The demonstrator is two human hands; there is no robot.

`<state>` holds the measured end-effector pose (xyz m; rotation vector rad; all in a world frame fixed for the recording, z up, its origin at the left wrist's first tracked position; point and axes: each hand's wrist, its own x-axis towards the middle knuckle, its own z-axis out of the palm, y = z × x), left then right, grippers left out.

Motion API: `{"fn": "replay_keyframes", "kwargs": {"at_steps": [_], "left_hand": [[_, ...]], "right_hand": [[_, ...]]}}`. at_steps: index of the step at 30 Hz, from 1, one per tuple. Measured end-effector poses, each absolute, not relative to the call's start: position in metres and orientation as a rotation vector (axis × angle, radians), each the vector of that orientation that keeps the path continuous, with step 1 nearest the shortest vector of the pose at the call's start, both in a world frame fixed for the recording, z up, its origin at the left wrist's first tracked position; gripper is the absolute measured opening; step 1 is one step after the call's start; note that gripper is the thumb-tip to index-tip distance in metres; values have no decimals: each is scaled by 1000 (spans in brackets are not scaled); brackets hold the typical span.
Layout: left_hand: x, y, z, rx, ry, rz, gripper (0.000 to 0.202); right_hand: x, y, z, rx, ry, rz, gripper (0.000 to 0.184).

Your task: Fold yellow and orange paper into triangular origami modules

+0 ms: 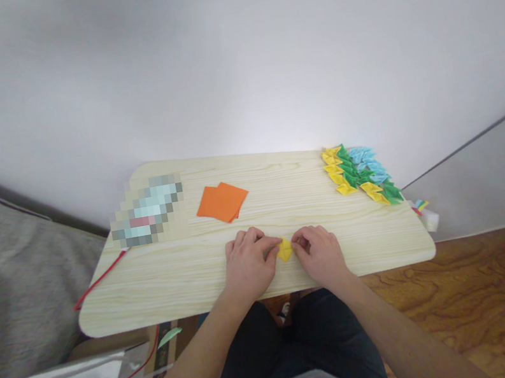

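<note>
A small yellow piece of folded paper (285,250) with visible crease lines is between my hands, close to the front edge of the table. My left hand (250,263) pinches its left side with thumb and forefinger. On its right side, the fingertips of my right hand (321,253) grip it in the same way. Fingertips hide both side corners of the paper. Beyond my left hand lie orange paper squares (222,202), overlapping and flat.
Rows of folded yellow, green and blue paper pieces (358,170) sit at the table's back right. A blurred-out device (152,209) with a red cable (103,278) lies on the left. A white wall (230,57) rises behind the table (177,292).
</note>
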<state>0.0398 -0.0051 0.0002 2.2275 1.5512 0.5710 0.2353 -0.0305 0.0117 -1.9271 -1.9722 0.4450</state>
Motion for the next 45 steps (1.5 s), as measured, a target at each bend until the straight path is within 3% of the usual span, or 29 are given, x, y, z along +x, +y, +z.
{"fn": "replay_keyframes", "kwargs": {"at_steps": [7, 14, 20, 36, 42, 45], "left_hand": [[34, -3, 2, 2282, 1493, 537, 26], [35, -3, 3, 2299, 1495, 512, 25], [34, -2, 6, 2317, 1480, 485, 25], [43, 4, 20, 2433, 1280, 420, 39], [50, 10, 24, 2483, 1270, 351, 21], [53, 14, 24, 2494, 1266, 319, 31]], "right_hand": [[229, -31, 14, -1945, -1947, 419, 3], [226, -26, 14, -1989, -1916, 452, 15], [238, -24, 14, -1910, -1927, 562, 2], [239, -31, 12, -1859, -1864, 505, 5], [238, -37, 8, -1841, -1847, 449, 4], [238, -40, 7, -1829, -1843, 422, 3]]}}
